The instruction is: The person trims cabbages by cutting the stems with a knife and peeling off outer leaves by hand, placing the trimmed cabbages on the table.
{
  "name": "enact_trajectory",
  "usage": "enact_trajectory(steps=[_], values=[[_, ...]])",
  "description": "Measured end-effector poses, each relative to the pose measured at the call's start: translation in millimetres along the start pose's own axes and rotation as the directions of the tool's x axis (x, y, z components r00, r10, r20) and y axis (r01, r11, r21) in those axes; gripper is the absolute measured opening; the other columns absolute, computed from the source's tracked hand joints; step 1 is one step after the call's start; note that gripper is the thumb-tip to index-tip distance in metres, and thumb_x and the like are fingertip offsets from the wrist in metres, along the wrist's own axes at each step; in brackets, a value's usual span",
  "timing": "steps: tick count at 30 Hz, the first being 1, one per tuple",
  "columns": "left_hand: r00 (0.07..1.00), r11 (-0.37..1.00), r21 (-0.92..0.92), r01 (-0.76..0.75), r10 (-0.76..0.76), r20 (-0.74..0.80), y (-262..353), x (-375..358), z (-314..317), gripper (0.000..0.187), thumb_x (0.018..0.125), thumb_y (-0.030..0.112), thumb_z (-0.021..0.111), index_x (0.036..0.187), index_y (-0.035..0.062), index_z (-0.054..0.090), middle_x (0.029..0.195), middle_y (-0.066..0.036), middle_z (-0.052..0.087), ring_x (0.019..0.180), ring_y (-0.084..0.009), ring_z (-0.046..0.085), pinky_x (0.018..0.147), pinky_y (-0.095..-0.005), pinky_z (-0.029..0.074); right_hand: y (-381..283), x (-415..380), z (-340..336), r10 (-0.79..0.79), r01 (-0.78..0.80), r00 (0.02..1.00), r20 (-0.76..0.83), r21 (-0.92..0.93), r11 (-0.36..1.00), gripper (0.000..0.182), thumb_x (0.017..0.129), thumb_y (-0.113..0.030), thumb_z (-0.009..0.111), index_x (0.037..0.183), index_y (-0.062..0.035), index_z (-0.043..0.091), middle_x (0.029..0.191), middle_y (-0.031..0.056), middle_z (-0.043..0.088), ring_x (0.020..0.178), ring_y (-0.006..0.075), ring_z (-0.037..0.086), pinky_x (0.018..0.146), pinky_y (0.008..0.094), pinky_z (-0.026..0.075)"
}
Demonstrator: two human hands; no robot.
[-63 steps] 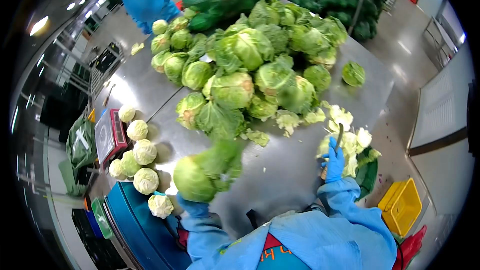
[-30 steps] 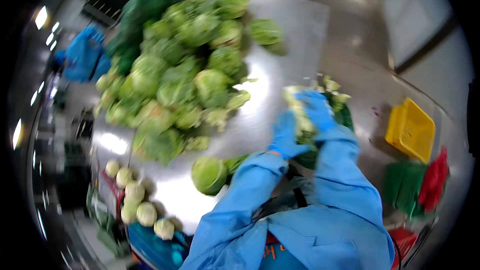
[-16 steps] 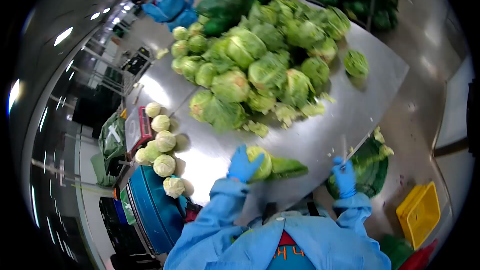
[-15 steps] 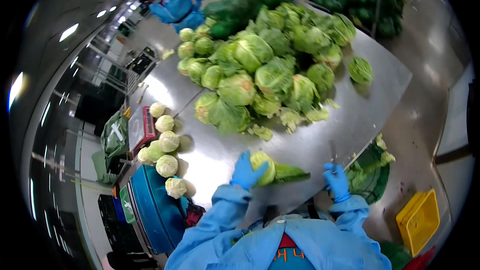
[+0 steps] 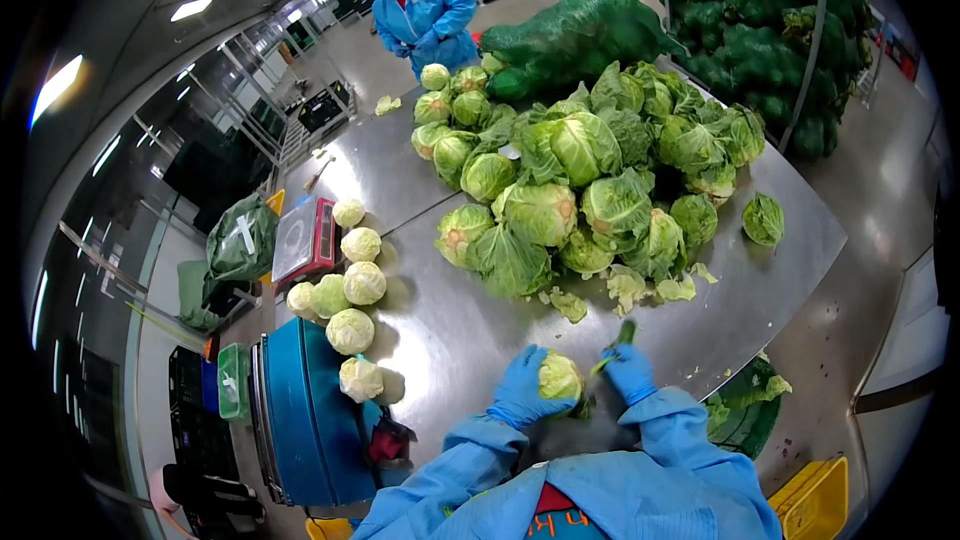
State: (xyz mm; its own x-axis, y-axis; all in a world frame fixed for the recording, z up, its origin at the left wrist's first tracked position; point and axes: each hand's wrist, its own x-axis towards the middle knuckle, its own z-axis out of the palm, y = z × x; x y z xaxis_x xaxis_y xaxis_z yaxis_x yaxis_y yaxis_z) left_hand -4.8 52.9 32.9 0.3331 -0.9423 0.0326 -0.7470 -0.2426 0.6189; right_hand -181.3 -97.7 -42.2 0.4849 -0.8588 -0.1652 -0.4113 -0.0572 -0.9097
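My left hand [image 5: 530, 388], in a blue glove, is wrapped round the left side of a pale green cabbage [image 5: 560, 378] near the table's front edge. Just right of that cabbage, my gloved right hand [image 5: 628, 372] is closed on a green leaf piece [image 5: 627, 332] that sticks up above the fingers. Beyond both hands lies a large heap of leafy cabbages [image 5: 585, 148], with loose leaf scraps [image 5: 627, 287] along its near side. Several trimmed cabbages [image 5: 364, 283] stand at the left of the steel table [image 5: 440, 340].
A red scale [image 5: 305, 238] and a blue bin [image 5: 312, 410] are at the left. Another person [image 5: 425, 15] stands beyond the table. Filled green net bags [image 5: 585, 35] lie behind the heap. At the lower right are a green basket [image 5: 750, 420] and a yellow crate [image 5: 812, 500].
My right hand has come left toward the cabbage and now holds a green leaf piece. The long leaf that lay right of the cabbage no longer shows there. The view has shifted.
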Motion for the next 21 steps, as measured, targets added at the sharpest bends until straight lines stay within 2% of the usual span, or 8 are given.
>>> enact_trajectory(steps=[4,5,10,13,14,17,19,21], values=[[0.985,0.973,0.200,-0.114,0.084,0.150,28,10,-7,0.100,0.055,0.053,0.083,0.132,0.0025,0.044,0.134,-0.027,0.044,0.122,-0.0452,0.044,0.104,-0.0489,0.038,16,54,-65,-0.076,0.132,0.948,-0.310,0.165,0.977,0.014,0.082,-0.006,0.064,0.095,-0.0027,0.067,0.088,0.0087,0.069,0.078,0.0136,0.063,0.074,0.0285,0.051],[0.985,0.967,0.240,-0.088,0.049,0.165,36,11,-8,0.100,0.055,0.053,0.083,0.131,0.0021,0.044,0.134,-0.027,0.044,0.123,-0.0454,0.044,0.104,-0.0491,0.038,1,47,-91,0.078,-0.012,0.967,-0.241,0.266,0.964,0.015,0.083,-0.004,0.063,0.098,-0.0009,0.065,0.091,0.0062,0.069,0.079,0.0110,0.061,0.074,0.0271,0.050],[0.982,0.994,0.109,-0.023,0.002,0.190,22,21,-9,0.105,0.056,0.053,0.083,0.136,-0.0005,0.040,0.137,-0.028,0.040,0.124,-0.0461,0.041,0.106,-0.0472,0.036,56,-10,-158,-0.089,0.008,0.962,-0.258,-0.300,0.954,0.053,0.076,0.000,0.063,0.128,-0.0110,0.058,0.088,0.0053,0.067,0.076,0.0118,0.059,0.071,0.0278,0.050],[1.000,0.999,0.037,-0.007,0.008,-0.007,3,17,-3,0.108,0.057,0.056,0.082,0.138,0.0009,0.037,0.138,-0.029,0.038,0.123,-0.0464,0.041,0.104,-0.0482,0.036,30,-43,-167,0.199,-0.208,0.978,-0.063,-0.187,0.960,0.074,0.078,-0.005,0.062,0.146,-0.0207,0.037,0.094,0.0106,0.064,0.077,0.0198,0.061,0.075,0.0310,0.051],[0.998,0.998,0.018,0.056,-0.056,0.042,1,14,-7,0.110,0.059,0.059,0.080,0.142,0.0044,0.033,0.142,-0.030,0.032,0.129,-0.0490,0.033,0.107,-0.0550,0.030,47,-42,-160,0.030,-0.034,0.999,-0.020,-0.225,0.974,0.088,0.077,-0.005,0.060,0.152,-0.0255,0.019,0.100,0.0165,0.060,0.083,0.0274,0.061,0.076,0.0383,0.052],[0.983,0.968,0.238,0.075,-0.113,0.148,6,4,-17,0.108,0.062,0.061,0.077,0.146,0.0099,0.031,0.146,-0.031,0.027,0.132,-0.0532,0.026,0.106,-0.0631,0.022,38,-42,-142,-0.117,0.144,0.989,0.088,-0.435,0.889,0.089,0.077,-0.008,0.062,0.153,-0.0234,0.018,0.103,0.0201,0.056,0.086,0.0340,0.058,0.074,0.0448,0.051],[0.996,0.976,0.215,0.022,-0.040,0.081,6,-6,-19,0.104,0.064,0.059,0.077,0.145,0.0103,0.034,0.143,-0.031,0.031,0.130,-0.0548,0.027,0.105,-0.0630,0.023,32,-35,-123,-0.050,0.103,0.994,0.096,-0.690,0.716,0.090,0.077,-0.014,0.066,0.152,-0.0226,0.018,0.099,0.0196,0.056,0.085,0.0365,0.058,0.071,0.0474,0.050],[0.996,0.958,0.288,0.022,-0.046,0.077,14,-21,-27,0.094,0.070,0.052,0.076,0.144,0.0108,0.037,0.143,-0.029,0.032,0.130,-0.0536,0.028,0.106,-0.0593,0.026,19,-30,-116,0.055,0.053,0.992,0.117,-0.758,0.651,0.093,0.079,-0.018,0.068,0.153,-0.0262,0.012,0.104,0.0198,0.057,0.092,0.0394,0.058,0.078,0.0457,0.050]])
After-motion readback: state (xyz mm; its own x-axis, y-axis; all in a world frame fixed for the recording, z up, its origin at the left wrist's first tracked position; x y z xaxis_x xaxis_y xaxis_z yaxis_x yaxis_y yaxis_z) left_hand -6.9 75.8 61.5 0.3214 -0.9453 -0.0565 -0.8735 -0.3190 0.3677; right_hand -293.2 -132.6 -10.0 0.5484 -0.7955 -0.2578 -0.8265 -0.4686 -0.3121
